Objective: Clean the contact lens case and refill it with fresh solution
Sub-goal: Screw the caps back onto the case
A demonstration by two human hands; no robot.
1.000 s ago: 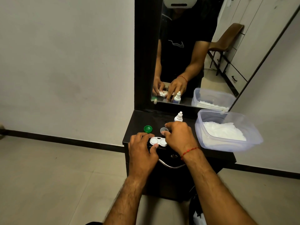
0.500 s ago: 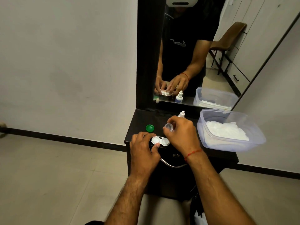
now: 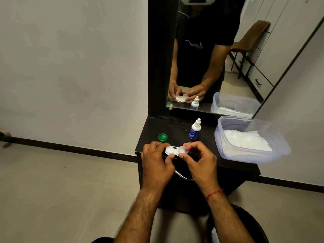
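Left hand [image 3: 156,160] gripped the case [image 3: 171,150]; right hand [image 3: 199,159] pinched a cap [image 3: 183,150] at its right end; the bottle [image 3: 194,131] stood behind.

A dark wooden cabinet [image 3: 154,130] stands against a plain pale grey wall [image 3: 70,67]. A tall mirror [image 3: 233,85] rises from the cabinet's back edge, set in a wide dark frame [image 3: 157,58]. It reflects a brown chair [image 3: 250,37] and white drawer fronts [image 3: 261,76] with dark handles. A curved metal handle [image 3: 184,178] crosses the cabinet's front. Left of the cabinet, a black skirting board [image 3: 70,148] meets beige floor tiles [image 3: 52,190]. The light is dim and even.
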